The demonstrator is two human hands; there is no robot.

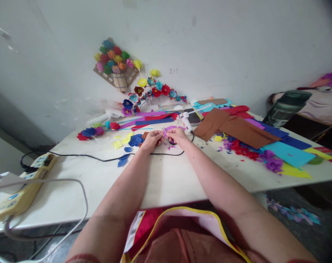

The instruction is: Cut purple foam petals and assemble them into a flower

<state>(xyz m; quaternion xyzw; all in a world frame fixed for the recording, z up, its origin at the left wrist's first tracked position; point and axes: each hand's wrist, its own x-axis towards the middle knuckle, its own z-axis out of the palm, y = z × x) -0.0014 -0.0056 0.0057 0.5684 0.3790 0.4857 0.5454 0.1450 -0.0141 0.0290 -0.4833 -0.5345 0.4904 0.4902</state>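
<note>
Paper of purple colour (170,128) is held above the middle of the worktop (168,182), where it is pinched between the left hand (154,139) and the right hand (177,135). Both hands are brought close together, with thumbs and fingers narrowed on the small piece; whether something else is also gripped by the right hand cannot be told, because a dark shape under it is too small to be read. Just behind the right hand, a white glue gun (185,119) is placed, and a black cable (105,160) is laid across the worktop toward a yellow power strip (31,190) at the left edge. Near the left hand, blue paper pieces (135,140) and yellow paper pieces (127,138) are scattered, and farther to the left a small group of paper flowers (89,133) is seen. On the right side, brown sheets (245,131) are spread over other coloured sheets, with a turquoise sheet (289,153) near the front, and red scraps (245,151) are gathered before them beside a purple heap (270,160). Behind, flowers on stems (156,91) are stood near the wall (223,54), on which a tulip decoration (111,58) is hung.
</note>
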